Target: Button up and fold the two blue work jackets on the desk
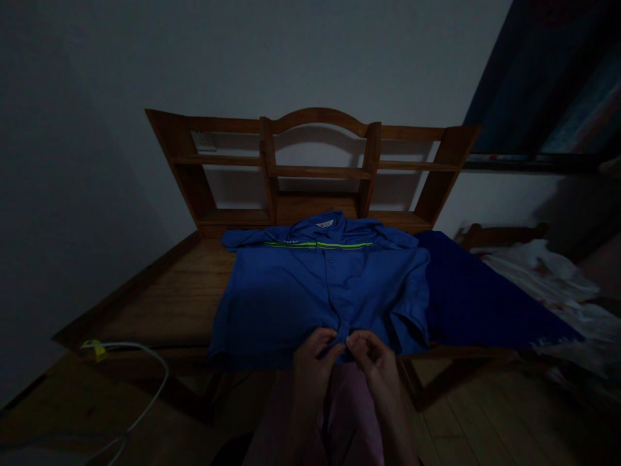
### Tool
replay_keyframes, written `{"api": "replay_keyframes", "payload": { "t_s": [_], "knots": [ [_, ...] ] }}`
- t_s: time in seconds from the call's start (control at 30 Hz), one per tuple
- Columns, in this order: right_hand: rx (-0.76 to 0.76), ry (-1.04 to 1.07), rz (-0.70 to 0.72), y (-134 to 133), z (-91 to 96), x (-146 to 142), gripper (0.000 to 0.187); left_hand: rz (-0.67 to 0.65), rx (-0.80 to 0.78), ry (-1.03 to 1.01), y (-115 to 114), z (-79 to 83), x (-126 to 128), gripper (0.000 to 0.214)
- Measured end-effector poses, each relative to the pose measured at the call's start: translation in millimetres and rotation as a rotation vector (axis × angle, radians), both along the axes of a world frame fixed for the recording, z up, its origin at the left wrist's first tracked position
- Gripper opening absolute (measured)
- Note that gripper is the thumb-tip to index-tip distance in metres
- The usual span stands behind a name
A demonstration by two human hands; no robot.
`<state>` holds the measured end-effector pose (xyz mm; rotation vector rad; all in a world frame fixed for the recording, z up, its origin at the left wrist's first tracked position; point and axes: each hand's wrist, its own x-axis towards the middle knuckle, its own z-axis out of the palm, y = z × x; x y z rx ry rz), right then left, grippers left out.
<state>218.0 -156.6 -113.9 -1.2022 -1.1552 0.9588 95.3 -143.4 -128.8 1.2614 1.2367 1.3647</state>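
A blue shirt with a green stripe across the chest lies flat, front up, on a wooden desk. Its collar points away from me. My left hand and my right hand meet at the shirt's bottom hem, at the middle of the button placket. Both hands have their fingers curled and pinch the fabric there, thumbs close together.
A wooden shelf unit stands at the back of the desk against the wall. A dark blue cloth lies to the right of the shirt. A white cable hangs off the left. Crumpled white bedding lies at the right.
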Motion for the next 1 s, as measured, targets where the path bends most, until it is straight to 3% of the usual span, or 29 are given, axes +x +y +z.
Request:
{"api": "replay_keyframes", "payload": {
  "t_s": [0.13, 0.47, 0.7, 0.83, 0.93, 1.0],
  "knots": [
    [0.003, -0.022, -0.010, -1.0, 4.2, -1.1, 0.029, 0.080, 0.056, 0.066, -6.1, 2.6, 6.3, 0.011],
    [-0.007, -0.025, -0.033, -1.6, 7.2, -0.9, 0.031, 0.082, 0.093, 0.099, -7.9, 0.5, 8.3, 0.012],
    [-0.004, -0.007, -0.064, -1.1, 11.5, -3.8, 0.027, 0.078, 0.115, 0.356, -12.3, 21.6, 6.2, 0.013],
    [0.123, -0.066, -0.269, -8.3, 23.5, 13.7, 0.035, 0.152, 0.171, 0.489, -9.5, 29.1, -28.0, 0.017],
    [0.290, -0.325, -0.492, -10.1, 37.3, 49.8, 0.051, 0.307, 0.273, 0.677, -4.7, 28.6, -83.7, 0.027],
    [0.363, -0.572, -0.484, -5.4, 43.0, 81.2, 0.053, 0.440, 0.311, 0.907, -1.5, 25.4, -128.0, 0.041]
  ]
}}
